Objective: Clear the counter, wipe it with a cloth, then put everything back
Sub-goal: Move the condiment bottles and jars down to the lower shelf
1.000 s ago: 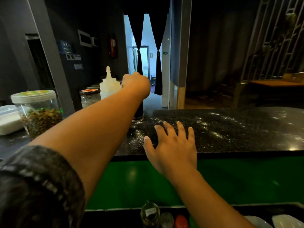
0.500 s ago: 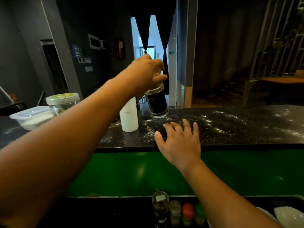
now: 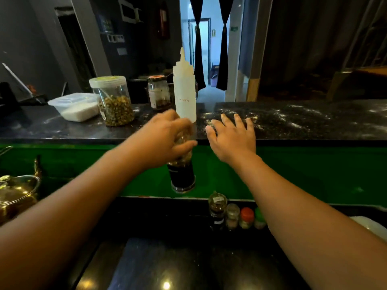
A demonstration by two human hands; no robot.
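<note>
Here, left hand (image 3: 165, 139) grips a dark glass jar (image 3: 181, 174) off the counter's (image 3: 293, 122) front edge; right hand (image 3: 232, 137) rests flat, fingers spread.

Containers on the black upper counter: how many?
4: white tub at left, bud jar beside it, orange-lidded jar behind, squeeze bottle behind the left hand. Hand may hide more.

Nothing legible. Small red print on the white squeeze bottle (image 3: 184, 91), too blurred to read. Paper labels on the orange-lidded jar (image 3: 158, 94) and the small spice jar (image 3: 217, 204) below, equally unreadable.
</note>
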